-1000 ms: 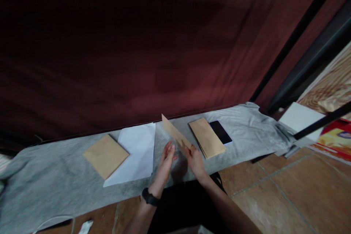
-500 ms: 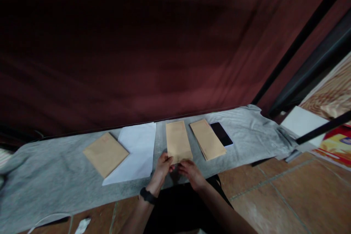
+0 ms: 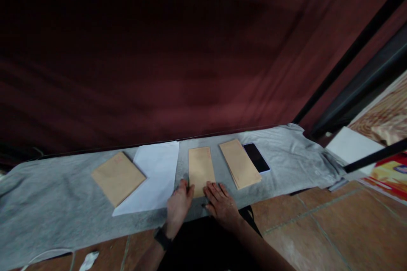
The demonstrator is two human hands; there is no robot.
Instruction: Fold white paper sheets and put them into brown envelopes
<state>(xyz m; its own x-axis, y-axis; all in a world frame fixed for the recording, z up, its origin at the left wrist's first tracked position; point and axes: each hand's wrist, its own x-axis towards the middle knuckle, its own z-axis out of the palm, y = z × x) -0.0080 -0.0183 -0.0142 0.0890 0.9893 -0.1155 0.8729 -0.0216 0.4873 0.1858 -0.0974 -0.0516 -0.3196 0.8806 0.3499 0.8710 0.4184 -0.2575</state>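
Observation:
A narrow brown envelope lies flat on the grey cloth straight ahead of me. My left hand, with a black watch on its wrist, rests palm down at the envelope's near left corner, fingers stretched out. My right hand lies flat at the near right corner, its fingers spread and touching the envelope's near edge. Neither hand grips anything.
To the right lies a stack of brown envelopes with a black phone beside it. To the left are white paper sheets and a wider brown envelope. A dark red curtain hangs behind; tiled floor lies in front.
The envelope was held tilted in the air in my right hand, then laid on the cloth. Both hands have since let go and flattened at its near edge.

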